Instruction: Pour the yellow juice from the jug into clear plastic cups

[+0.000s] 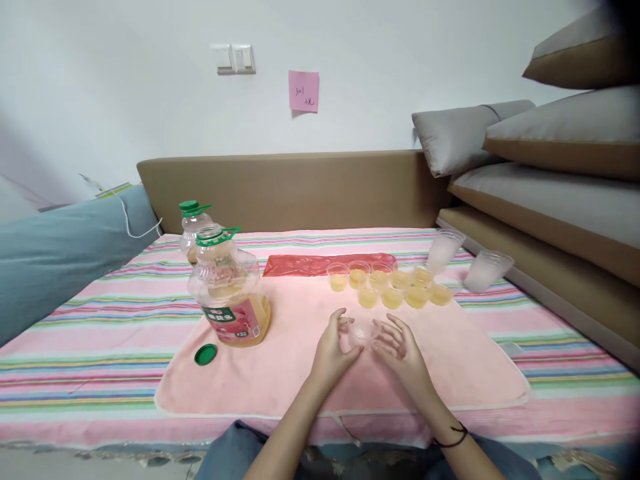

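Observation:
Between my two hands is a small clear plastic cup (362,331), low over the pink cloth (280,373). My left hand (334,348) curves round its left side, with the thumb in front. From the right, my right hand (404,347) meets the cup with bent, partly spread fingers. Just beyond, several clear cups with yellow juice (392,298) stand in two close rows. An uncapped jug of juice (233,313) with a red label is off to the left, and its green cap (205,354) lies on the cloth before it.
A second capped jug (190,227) stands behind the first. Two stacks of empty cups (489,270) lean and lie at the right. A red plastic wrapper (320,265) lies behind the filled cups. Grey-brown cushions (560,187) pile up along the right side; a brown headboard (290,193) closes the back.

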{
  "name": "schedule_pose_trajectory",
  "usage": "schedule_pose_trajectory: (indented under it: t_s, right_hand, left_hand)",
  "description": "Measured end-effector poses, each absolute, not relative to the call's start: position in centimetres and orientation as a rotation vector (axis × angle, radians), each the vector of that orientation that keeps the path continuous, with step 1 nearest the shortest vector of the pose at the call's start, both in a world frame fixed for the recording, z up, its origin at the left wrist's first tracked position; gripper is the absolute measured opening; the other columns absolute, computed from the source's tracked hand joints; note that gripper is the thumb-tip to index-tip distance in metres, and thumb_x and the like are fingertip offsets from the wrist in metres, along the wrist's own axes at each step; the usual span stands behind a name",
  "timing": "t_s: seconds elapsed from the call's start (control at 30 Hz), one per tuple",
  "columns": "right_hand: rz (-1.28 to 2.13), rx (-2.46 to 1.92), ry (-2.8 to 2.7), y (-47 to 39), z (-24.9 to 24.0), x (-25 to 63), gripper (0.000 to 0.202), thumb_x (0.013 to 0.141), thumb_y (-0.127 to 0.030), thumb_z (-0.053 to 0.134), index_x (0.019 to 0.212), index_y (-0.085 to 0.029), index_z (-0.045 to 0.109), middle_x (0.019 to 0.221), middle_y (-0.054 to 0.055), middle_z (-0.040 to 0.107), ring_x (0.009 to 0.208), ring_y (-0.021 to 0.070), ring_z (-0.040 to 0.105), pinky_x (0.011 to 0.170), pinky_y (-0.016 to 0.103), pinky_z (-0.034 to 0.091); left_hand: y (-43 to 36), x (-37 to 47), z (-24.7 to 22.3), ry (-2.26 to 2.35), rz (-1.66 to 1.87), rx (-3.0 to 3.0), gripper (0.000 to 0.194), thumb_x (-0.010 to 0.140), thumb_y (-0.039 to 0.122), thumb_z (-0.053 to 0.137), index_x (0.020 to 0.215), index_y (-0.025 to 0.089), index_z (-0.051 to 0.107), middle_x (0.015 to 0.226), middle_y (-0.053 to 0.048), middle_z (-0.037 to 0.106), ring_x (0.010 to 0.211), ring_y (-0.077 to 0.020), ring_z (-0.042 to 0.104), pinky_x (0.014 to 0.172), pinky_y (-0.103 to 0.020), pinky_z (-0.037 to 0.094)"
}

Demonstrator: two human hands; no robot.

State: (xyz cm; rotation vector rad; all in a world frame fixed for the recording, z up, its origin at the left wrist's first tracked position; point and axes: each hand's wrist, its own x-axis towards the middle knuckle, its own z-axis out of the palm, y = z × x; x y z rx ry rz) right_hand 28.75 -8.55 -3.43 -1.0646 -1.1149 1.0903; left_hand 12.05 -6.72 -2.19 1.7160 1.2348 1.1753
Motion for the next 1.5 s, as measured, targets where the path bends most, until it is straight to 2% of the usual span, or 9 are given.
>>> schedule_pose_trajectory:
  t_s: [0.33, 0.57, 0.77, 0.87, 1.03, 1.13, 1.23, 1.37, 1.5]
  right_hand:
    - [1.158, -1.076, -1.051, -9.6, -3.9, 29.5, 0.067, 0.069, -0.045, 0.077, 0.123, -0.027, 0.041, 0.122, 0.013, 0.059, 0.117, 0.0284, 0.058, 0.100, 0.052, 0.048]
    - [1.143, -1.069, -0.924, -9.3, -3.6, 30.8, 0.071, 0.062, -0.038, 0.081, 0.120, -0.028, 0.043, 0.123, 0.012, 0.058, 0.105, 0.0253, 0.063, 0.095, 0.049, 0.050]
    - [0.965, -1.083, -0.785, -8.9, -2.9, 33.2, 0.056, 0.062, -0.035, 0.081, 0.111, -0.026, 0.054, 0.095, 0.001, 0.066, 0.086, 0.0171, 0.065, 0.080, 0.034, 0.055]
    - [0.963, -1.058, -0.703, -9.0, -2.3, 33.8, 0.053, 0.060, -0.034, 0.083, 0.106, -0.025, 0.058, 0.082, -0.003, 0.066, 0.075, 0.0125, 0.064, 0.070, 0.025, 0.054]
    - [0.929, -1.050, -0.687, -9.4, -1.7, 34.4, 0.046, 0.058, -0.036, 0.084, 0.096, -0.020, 0.064, 0.074, -0.001, 0.067, 0.055, 0.0086, 0.056, 0.048, 0.019, 0.048]
    - [0.898, -1.093, -0.712, -9.3, -1.6, 35.0, 0.046, 0.053, -0.042, 0.086, 0.084, -0.016, 0.065, 0.061, -0.001, 0.063, 0.039, 0.0043, 0.040, 0.034, 0.017, 0.031]
    - [0.864, -1.167, -0.767, -8.6, -0.5, 35.3, 0.045, 0.052, -0.044, 0.087, 0.078, -0.016, 0.063, 0.042, -0.007, 0.049, 0.034, 0.0038, 0.032, 0.032, 0.016, 0.019]
    - [0.843, -1.001, -0.906, -7.2, 3.5, 33.0, 0.037, 0.067, -0.049, 0.079, 0.067, -0.018, 0.060, 0.037, -0.011, 0.032, 0.035, 0.0038, 0.025, 0.036, 0.018, 0.018]
    - [0.750, -0.961, -1.138, -5.2, 8.5, 27.8, 0.039, 0.074, -0.050, 0.072, 0.057, -0.018, 0.058, 0.044, -0.007, 0.036, 0.041, 0.0057, 0.030, 0.039, 0.021, 0.022]
  left_hand:
    - [-7.6, 13.1, -3.9, 1.223, 1.130, 1.755, 0.073, 0.072, 0.014, 0.065, 0.138, 0.023, 0.035, 0.131, -0.010, 0.058, 0.118, -0.0219, 0.057, 0.103, -0.042, 0.044]
    - [-7.9, 11.9, -2.3, 1.239, 1.170, 1.751, 0.082, 0.062, 0.011, 0.069, 0.138, 0.022, 0.040, 0.142, -0.011, 0.050, 0.127, -0.0251, 0.050, 0.109, -0.046, 0.038]
    - [-8.0, 9.0, 0.4, 1.155, 1.382, 1.208, 0.042, 0.061, 0.025, 0.074, 0.101, 0.016, 0.063, 0.093, -0.009, 0.073, 0.075, -0.0179, 0.069, 0.073, -0.033, 0.056]
    - [-8.2, 7.6, 1.3, 1.146, 1.410, 1.135, 0.044, 0.062, 0.035, 0.077, 0.098, 0.015, 0.061, 0.064, -0.001, 0.068, 0.056, -0.0146, 0.064, 0.057, -0.026, 0.052]
    - [-8.6, 6.1, 2.0, 1.180, 1.516, 1.084, 0.039, 0.059, 0.047, 0.078, 0.075, 0.015, 0.062, 0.049, 0.007, 0.053, 0.039, -0.0059, 0.044, 0.041, -0.019, 0.033]
    - [-9.1, 5.0, 2.5, 1.238, 1.605, 1.092, 0.041, 0.065, 0.054, 0.072, 0.062, 0.017, 0.054, 0.042, 0.010, 0.038, 0.036, -0.0044, 0.031, 0.038, -0.019, 0.022]
    - [-10.1, 3.6, 3.2, 1.306, 1.729, 1.135, 0.044, 0.068, 0.052, 0.071, 0.053, 0.018, 0.047, 0.045, 0.009, 0.034, 0.043, -0.0057, 0.032, 0.043, -0.020, 0.025]
    - [-11.3, 1.2, 4.0, 1.371, 1.869, 1.171, 0.044, 0.076, 0.052, 0.063, 0.051, 0.018, 0.049, 0.051, 0.005, 0.042, 0.051, -0.0092, 0.039, 0.051, -0.022, 0.033]
    - [-12.0, -1.4, 4.0, 1.443, 1.998, 1.156, 0.041, 0.084, 0.052, 0.051, 0.060, 0.019, 0.054, 0.060, 0.001, 0.053, 0.061, -0.0135, 0.050, 0.058, -0.024, 0.038]
